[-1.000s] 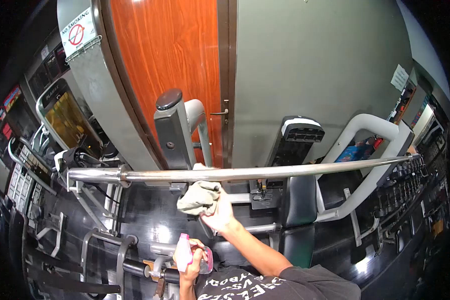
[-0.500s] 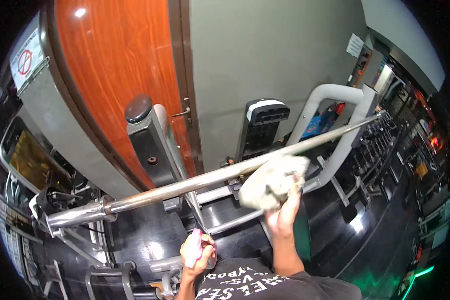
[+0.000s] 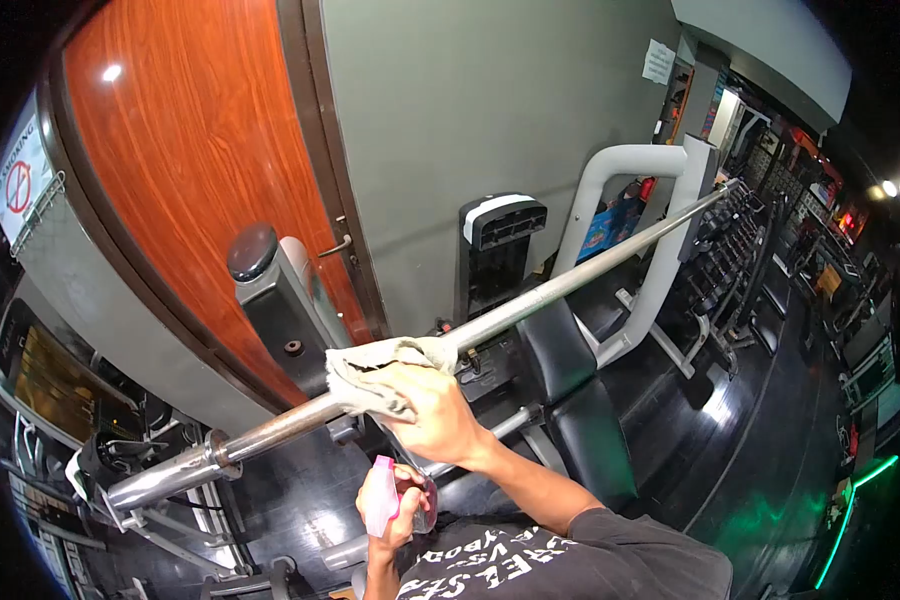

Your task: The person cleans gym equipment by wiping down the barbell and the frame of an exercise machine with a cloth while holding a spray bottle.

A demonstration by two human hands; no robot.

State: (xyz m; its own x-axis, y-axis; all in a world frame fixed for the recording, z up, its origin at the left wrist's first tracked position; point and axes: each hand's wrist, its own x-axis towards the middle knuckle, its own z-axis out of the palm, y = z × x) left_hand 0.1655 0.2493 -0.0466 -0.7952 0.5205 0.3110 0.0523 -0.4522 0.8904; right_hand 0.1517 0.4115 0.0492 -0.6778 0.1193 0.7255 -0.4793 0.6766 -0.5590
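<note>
A long metal barbell bar [image 3: 570, 283] runs diagonally from its thick sleeve [image 3: 165, 480] at the lower left to the upper right. My right hand [image 3: 432, 410] presses a pale cloth [image 3: 385, 372] over the bar, and the cloth is wrapped around its top left of the middle. Below the bar, close to my body, my left hand [image 3: 395, 505] is closed around a spray bottle [image 3: 381, 497] with a pink and white head. The lower part of the bottle is partly hidden by my fingers.
Behind the bar are a wooden door [image 3: 190, 170], a grey wall [image 3: 480, 90] and a black padded post [image 3: 500, 245]. A black bench [image 3: 585, 430] and a thick grey frame [image 3: 660, 270] are to the right. Dumbbells [image 3: 720, 255] line a rack farther back.
My right hand swept the cloth rightward along the bar, then came back left, where it now lies over the bar. The view has turned right. My left hand still holds the bottle.
</note>
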